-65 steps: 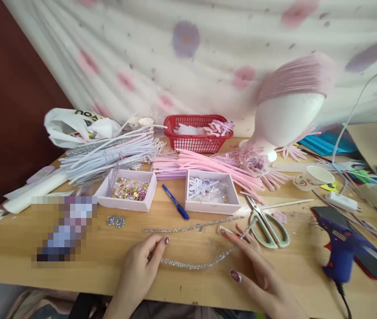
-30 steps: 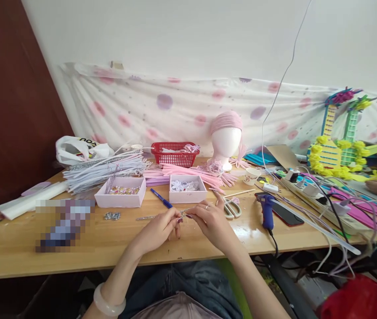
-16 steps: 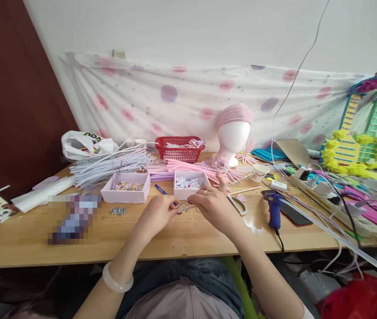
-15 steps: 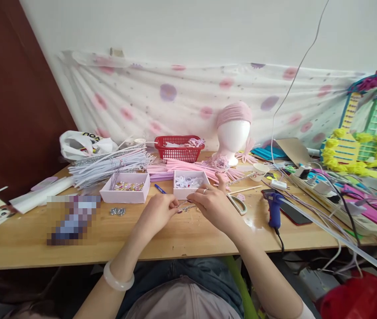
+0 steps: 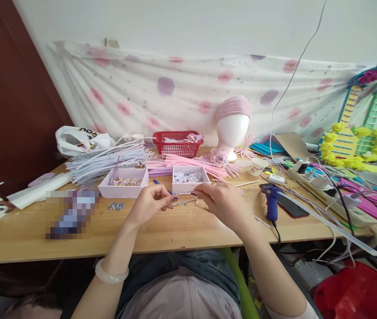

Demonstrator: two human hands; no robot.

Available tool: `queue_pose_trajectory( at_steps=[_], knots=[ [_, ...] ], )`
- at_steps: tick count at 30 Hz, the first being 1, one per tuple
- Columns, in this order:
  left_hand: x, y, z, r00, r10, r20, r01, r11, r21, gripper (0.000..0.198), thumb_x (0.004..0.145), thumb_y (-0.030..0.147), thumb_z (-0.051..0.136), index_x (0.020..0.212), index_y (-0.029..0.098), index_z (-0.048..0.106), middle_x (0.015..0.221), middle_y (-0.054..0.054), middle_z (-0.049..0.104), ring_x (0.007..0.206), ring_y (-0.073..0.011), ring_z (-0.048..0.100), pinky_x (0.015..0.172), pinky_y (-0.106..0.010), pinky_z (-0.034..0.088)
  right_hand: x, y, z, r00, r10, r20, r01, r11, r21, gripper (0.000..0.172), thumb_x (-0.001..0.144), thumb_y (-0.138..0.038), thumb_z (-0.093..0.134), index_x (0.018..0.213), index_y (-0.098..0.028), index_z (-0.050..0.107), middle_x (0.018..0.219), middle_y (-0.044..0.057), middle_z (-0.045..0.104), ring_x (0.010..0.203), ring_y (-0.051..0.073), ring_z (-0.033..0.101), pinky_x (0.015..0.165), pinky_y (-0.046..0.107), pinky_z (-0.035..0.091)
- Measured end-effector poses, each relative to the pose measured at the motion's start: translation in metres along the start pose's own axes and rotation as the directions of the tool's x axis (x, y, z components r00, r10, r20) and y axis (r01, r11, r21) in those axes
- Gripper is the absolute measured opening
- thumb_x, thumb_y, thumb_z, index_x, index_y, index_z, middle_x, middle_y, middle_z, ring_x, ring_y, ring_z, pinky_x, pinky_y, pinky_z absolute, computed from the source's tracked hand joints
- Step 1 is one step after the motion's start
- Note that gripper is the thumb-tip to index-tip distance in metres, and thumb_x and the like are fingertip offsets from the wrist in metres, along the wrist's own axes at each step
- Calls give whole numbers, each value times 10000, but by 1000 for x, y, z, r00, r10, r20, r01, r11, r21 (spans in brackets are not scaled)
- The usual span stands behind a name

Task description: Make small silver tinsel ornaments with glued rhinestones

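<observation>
Between my two hands runs a thin silver glittery pipe cleaner (image 5: 184,203), bent into two near-parallel strands just above the table. My left hand (image 5: 150,204) pinches its left end between thumb and fingertips. At the other end my right hand (image 5: 225,206) grips it, fingers pointing down and inward; part of the strand is hidden under them. Right behind the hands stands a small white box (image 5: 189,179) of white, flower-like pieces. A blue pen (image 5: 157,182) lies beside that box, partly behind my left hand. To the left, another white box (image 5: 122,190) holds beads and gems.
A blue glue gun (image 5: 271,201) with a long glue stick lies at right, near a dark phone (image 5: 293,207) and a power strip (image 5: 328,195). Behind are pipe cleaner bundles (image 5: 109,159), a red basket (image 5: 175,149) and a white foam head (image 5: 232,130). Silver gems (image 5: 116,206) lie at left.
My hands have drawn slightly apart, so more of the silver pipe cleaner shows between them. My right hand has turned flatter, its raised finger lowered. The view has shifted a little.
</observation>
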State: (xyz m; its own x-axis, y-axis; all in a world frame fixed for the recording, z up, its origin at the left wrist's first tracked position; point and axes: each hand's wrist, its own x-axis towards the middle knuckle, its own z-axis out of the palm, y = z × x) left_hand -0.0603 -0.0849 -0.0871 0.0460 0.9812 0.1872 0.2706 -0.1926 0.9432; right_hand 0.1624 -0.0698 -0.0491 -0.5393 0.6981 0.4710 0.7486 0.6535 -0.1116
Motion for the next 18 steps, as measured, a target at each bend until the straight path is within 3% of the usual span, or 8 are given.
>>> queue_pose_trajectory(
  at_steps=[4, 7, 11, 14, 18],
  knots=[
    [2, 4, 7, 992, -1, -127, -44, 934, -355, 453, 588, 535, 830, 596, 175, 555, 487, 22, 578, 459, -92, 509, 476, -213, 431, -9, -15, -6, 998, 53, 19, -56, 973, 223, 180, 956, -200, 574, 839, -214, 710, 720, 14, 757, 639, 169, 681, 591, 249, 390],
    [19, 15, 14, 971, 18, -239, -119, 902, -414, 469, 643, 567, 779, 622, 190, 502, 506, 45, 543, 475, -76, 490, 483, -195, 425, 2, -23, -5, 997, 76, 4, -72, 921, 383, 221, 954, -189, 551, 756, -210, 647, 659, -18, 720, 576, 135, 646, 578, 227, 401],
    [56, 40, 9, 934, 76, -349, -232, 872, -430, 421, 696, 536, 738, 668, 191, 498, 565, 54, 548, 498, -60, 477, 498, -177, 417, 42, -16, -8, 989, 86, -120, -30, 913, 408, 200, 943, -174, 541, 769, -198, 636, 672, 0, 714, 606, 149, 644, 594, 239, 423],
    [78, 60, -6, 939, 138, -317, -261, 884, -389, 380, 689, 513, 749, 683, 176, 575, 600, 26, 612, 510, -74, 505, 501, -193, 431, 75, 2, -23, 981, 25, -194, 51, 924, 379, 157, 921, -157, 558, 835, -191, 684, 726, 17, 735, 653, 160, 661, 606, 248, 447],
    [88, 75, -25, 966, 201, -162, -240, 930, -279, 331, 627, 440, 827, 680, 145, 686, 603, -18, 672, 504, -103, 528, 484, -220, 427, 98, 25, -49, 954, -13, -300, 116, 936, 331, 160, 909, -207, 590, 886, -203, 748, 819, 42, 767, 721, 180, 688, 659, 287, 497]
  ],
)
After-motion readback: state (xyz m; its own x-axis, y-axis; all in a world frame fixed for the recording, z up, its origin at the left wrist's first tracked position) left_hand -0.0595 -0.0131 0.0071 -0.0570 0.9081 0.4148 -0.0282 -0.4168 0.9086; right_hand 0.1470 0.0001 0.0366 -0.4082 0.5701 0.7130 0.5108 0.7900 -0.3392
